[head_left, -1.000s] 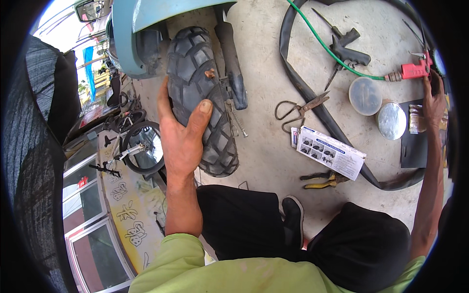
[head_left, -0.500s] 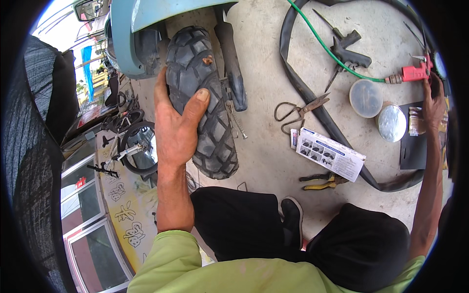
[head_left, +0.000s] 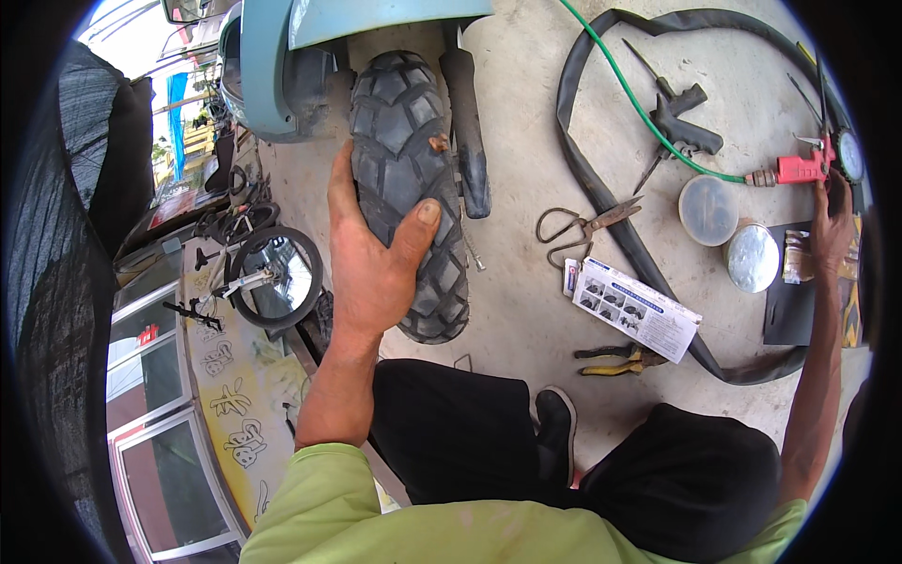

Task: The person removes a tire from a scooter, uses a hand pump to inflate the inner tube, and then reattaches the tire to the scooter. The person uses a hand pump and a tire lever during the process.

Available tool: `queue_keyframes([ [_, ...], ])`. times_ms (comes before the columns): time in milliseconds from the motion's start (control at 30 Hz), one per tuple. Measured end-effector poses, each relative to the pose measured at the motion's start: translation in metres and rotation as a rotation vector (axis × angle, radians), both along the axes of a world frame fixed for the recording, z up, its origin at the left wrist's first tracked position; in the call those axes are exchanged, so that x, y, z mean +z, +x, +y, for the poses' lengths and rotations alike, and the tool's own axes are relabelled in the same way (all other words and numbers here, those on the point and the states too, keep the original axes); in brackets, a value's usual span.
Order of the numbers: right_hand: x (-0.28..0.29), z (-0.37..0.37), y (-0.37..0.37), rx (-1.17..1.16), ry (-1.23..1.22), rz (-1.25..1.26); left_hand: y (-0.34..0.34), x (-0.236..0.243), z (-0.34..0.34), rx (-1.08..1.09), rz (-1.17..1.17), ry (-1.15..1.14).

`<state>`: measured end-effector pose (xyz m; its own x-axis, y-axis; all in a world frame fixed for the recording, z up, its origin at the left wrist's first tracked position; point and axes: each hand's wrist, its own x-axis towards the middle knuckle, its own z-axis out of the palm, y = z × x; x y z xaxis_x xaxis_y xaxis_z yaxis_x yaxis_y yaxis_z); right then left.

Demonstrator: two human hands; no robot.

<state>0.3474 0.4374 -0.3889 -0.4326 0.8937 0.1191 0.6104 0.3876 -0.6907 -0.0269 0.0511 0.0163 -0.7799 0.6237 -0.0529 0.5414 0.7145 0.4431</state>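
My left hand [head_left: 371, 268] is wrapped over a black knobby tire [head_left: 399, 122], thumb on the tread and fingers down its left side. A small brown patch [head_left: 439, 143] marks the tread above the thumb. The wheel sits under a blue-green fender [head_left: 390, 21], beside a dark fork leg [head_left: 467, 141]. At the far right, my right hand [head_left: 831, 230] has its fingers closed at a red tire inflator [head_left: 800, 169]. A round gauge [head_left: 850, 155] sits beside it, and a green air hose [head_left: 620, 85] runs into it. The fingertips are partly hidden.
A black inner tube [head_left: 587, 174] loops over the concrete floor. In and around it lie a black pistol-grip tool [head_left: 686, 117], scissors [head_left: 592, 224], a white printed box [head_left: 634, 305], yellow-handled pliers [head_left: 620, 360] and two round tins [head_left: 707, 210]. A bicycle [head_left: 268, 277] stands at left.
The tire has turned slightly toward me, its brown patch and my left hand moving down together past the fork leg. The whole view has shifted a little. My right hand stays at the inflator.
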Motion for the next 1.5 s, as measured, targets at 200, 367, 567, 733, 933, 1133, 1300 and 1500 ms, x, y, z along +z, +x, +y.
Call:
queue_keyframes([
  [200,0.017,-0.009,-0.011,-0.007,0.008,0.025,0.014,-0.001,-0.026,-0.065,0.071,-0.053],
  [367,0.017,-0.009,-0.011,-0.010,0.006,0.021,0.025,-0.006,-0.049,-0.128,0.093,-0.058],
  [567,0.019,-0.010,-0.018,-0.029,-0.022,0.037,0.023,-0.018,-0.084,-0.227,0.071,-0.007],
  [733,0.017,-0.003,-0.014,-0.011,-0.027,0.041,0.025,-0.027,-0.109,-0.368,0.168,0.016],
  [933,0.017,0.032,0.004,0.116,-0.254,0.060,0.021,-0.045,-0.146,-0.286,-0.119,0.249],
  [1133,0.097,0.013,0.032,-0.051,-0.219,0.005,-0.012,-0.013,-0.127,-0.136,-0.458,0.213],
  [1300,0.238,-0.092,-0.054,0.202,-0.546,0.022,-0.007,-0.014,-0.135,-0.196,-0.463,0.200],
  [1500,0.333,-0.217,-0.193,0.759,-0.904,-0.092,-0.013,-0.016,-0.162,-0.248,-0.445,0.084],
])
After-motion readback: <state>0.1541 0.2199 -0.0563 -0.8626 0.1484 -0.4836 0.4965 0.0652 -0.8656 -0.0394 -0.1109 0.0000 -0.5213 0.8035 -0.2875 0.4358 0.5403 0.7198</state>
